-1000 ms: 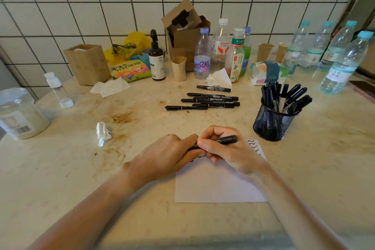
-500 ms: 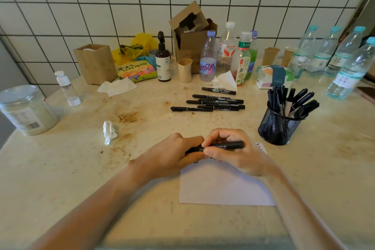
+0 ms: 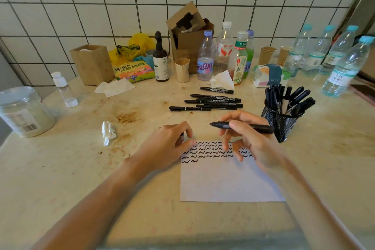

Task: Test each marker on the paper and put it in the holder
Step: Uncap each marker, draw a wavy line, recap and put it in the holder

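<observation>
**Uncapped marker held above the test sheet**

The marker (image 3: pixel 241 126) lies nearly level in the right hand (image 3: pixel 251 140), pinched between the thumb and fingers, its bare tip pointing left and its tail end reaching toward the mesh holder (image 3: pixel 281 123). It hangs above the top edge of the paper (image 3: pixel 227 180), not touching it. The right hand's lower fingers are spread loosely over the sheet.

The left hand (image 3: pixel 168 144) rests at the paper's upper left corner with its fingers curled in; something small and dark shows inside the curl, too hidden to tell what it is or whether it is gripped.

The paper lies flat on the counter (image 3: pixel 71 168) and carries 4 rows of black squiggles across its top, the last row short.

Just right of the right hand stands the holder, already full of black markers leaning right. Beyond the hands, 6 more capped markers (image 3: pixel 213 101) lie side by side on the counter.

A crumpled tissue (image 3: pixel 108 132) sits left of the left hand, and water bottles (image 3: pixel 343 63) line the back right.
</observation>
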